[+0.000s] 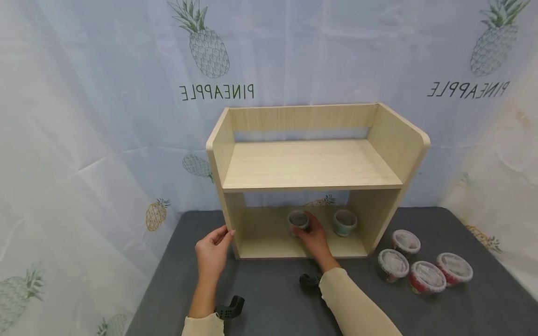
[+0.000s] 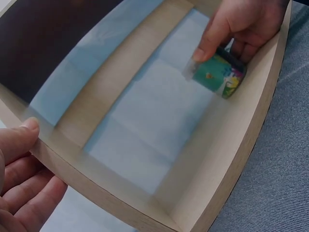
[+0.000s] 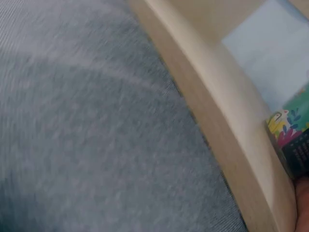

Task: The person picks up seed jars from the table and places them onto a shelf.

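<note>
The right hand (image 1: 314, 235) grips a small lidded cup (image 1: 297, 219) in the lower compartment of the wooden shelf (image 1: 313, 163). In the left wrist view the right hand (image 2: 248, 24) holds this green patterned cup (image 2: 216, 73) by its side, near the compartment floor. A slice of the cup (image 3: 292, 125) shows at the right edge of the right wrist view. The left hand (image 1: 212, 252) pinches the front edge of the shelf's left side panel; its thumb and fingers (image 2: 30, 126) lie on either side of that panel in the left wrist view.
Another green cup (image 1: 345, 222) stands in the lower compartment, right of the held one. Several lidded cups, one of them red (image 1: 427, 277), stand on the dark table (image 1: 269, 298) to the right of the shelf. A pineapple-print cloth (image 1: 126, 116) hangs behind.
</note>
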Action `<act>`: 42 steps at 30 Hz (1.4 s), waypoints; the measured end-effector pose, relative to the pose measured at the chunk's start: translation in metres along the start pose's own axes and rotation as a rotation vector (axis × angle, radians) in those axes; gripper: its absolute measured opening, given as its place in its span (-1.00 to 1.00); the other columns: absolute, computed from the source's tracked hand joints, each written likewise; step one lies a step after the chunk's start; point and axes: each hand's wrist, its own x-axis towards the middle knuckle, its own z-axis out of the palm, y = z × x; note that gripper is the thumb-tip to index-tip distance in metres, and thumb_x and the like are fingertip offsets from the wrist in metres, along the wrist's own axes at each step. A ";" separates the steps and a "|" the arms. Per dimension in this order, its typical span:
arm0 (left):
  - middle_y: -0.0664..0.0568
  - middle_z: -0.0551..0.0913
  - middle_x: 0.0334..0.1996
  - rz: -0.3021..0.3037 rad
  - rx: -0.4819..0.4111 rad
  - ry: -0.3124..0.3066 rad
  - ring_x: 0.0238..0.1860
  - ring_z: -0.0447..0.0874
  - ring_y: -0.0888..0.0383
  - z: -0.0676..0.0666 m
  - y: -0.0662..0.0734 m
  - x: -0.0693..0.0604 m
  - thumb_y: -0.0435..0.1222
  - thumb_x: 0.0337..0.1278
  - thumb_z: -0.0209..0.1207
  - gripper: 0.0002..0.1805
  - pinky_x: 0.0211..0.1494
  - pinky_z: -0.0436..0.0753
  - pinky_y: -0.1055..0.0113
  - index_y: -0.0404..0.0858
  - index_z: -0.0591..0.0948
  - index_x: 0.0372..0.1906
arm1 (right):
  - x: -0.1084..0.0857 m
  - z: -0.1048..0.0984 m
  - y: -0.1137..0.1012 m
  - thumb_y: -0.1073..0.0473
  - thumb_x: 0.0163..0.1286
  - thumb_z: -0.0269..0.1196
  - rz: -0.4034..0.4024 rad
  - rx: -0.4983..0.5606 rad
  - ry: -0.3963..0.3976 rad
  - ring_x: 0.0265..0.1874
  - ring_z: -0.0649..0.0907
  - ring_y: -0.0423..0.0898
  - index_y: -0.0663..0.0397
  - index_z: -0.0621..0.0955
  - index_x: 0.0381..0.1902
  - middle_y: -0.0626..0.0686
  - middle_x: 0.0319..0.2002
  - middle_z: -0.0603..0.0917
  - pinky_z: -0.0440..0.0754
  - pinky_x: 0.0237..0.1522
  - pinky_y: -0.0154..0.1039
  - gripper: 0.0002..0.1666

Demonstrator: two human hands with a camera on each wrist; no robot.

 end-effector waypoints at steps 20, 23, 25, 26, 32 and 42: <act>-0.10 0.79 -0.32 0.277 0.208 0.264 -0.48 0.77 0.09 0.028 -0.001 -0.003 -0.32 -0.04 0.45 -0.78 -0.45 0.53 0.69 -0.29 0.76 -0.23 | 0.005 0.000 -0.002 -0.06 0.29 0.37 0.006 -0.072 -0.067 0.38 0.37 0.25 0.10 0.16 0.53 0.27 0.43 0.33 0.34 0.34 0.20 0.00; -0.07 0.79 -0.37 0.303 0.235 0.347 -0.53 0.75 0.11 0.034 -0.002 -0.003 -0.34 -0.06 0.44 -0.83 -0.47 0.55 0.65 -0.29 0.77 -0.29 | 0.005 0.001 -0.004 -0.05 0.29 0.37 0.001 -0.070 -0.067 0.38 0.37 0.26 0.12 0.17 0.52 0.28 0.42 0.33 0.34 0.34 0.20 -0.01; -0.07 0.79 -0.38 0.309 0.238 0.380 -0.54 0.75 0.11 0.037 -0.003 -0.004 -0.36 -0.07 0.43 -0.84 -0.48 0.59 0.57 -0.29 0.77 -0.31 | 0.005 0.002 -0.005 -0.03 0.29 0.38 0.002 -0.066 -0.061 0.39 0.36 0.25 0.13 0.18 0.52 0.28 0.42 0.34 0.33 0.35 0.19 -0.01; -0.08 0.79 -0.39 0.314 0.240 0.387 -0.54 0.75 0.10 0.038 -0.004 -0.004 -0.36 -0.06 0.43 -0.84 -0.49 0.62 0.51 -0.30 0.77 -0.30 | 0.004 0.003 -0.006 -0.02 0.28 0.38 0.001 -0.063 -0.057 0.39 0.36 0.25 0.14 0.18 0.51 0.28 0.42 0.34 0.33 0.36 0.19 -0.02; -0.10 0.79 -0.41 0.310 0.253 0.361 -0.48 0.78 0.10 0.039 -0.004 -0.001 -0.33 0.00 0.41 -0.82 -0.46 0.66 0.40 -0.29 0.79 -0.25 | 0.003 0.004 -0.006 0.01 0.28 0.38 0.008 -0.059 -0.035 0.38 0.37 0.26 0.14 0.18 0.52 0.30 0.42 0.34 0.34 0.34 0.19 -0.02; -0.09 0.79 -0.44 0.225 0.192 0.231 -0.44 0.79 0.06 0.027 -0.006 0.003 -0.34 -0.01 0.42 -0.85 -0.44 0.52 0.70 -0.30 0.79 -0.30 | 0.003 0.004 -0.002 -0.05 0.24 0.41 0.031 -0.051 -0.043 0.38 0.37 0.26 0.15 0.18 0.52 0.29 0.42 0.34 0.33 0.34 0.21 0.03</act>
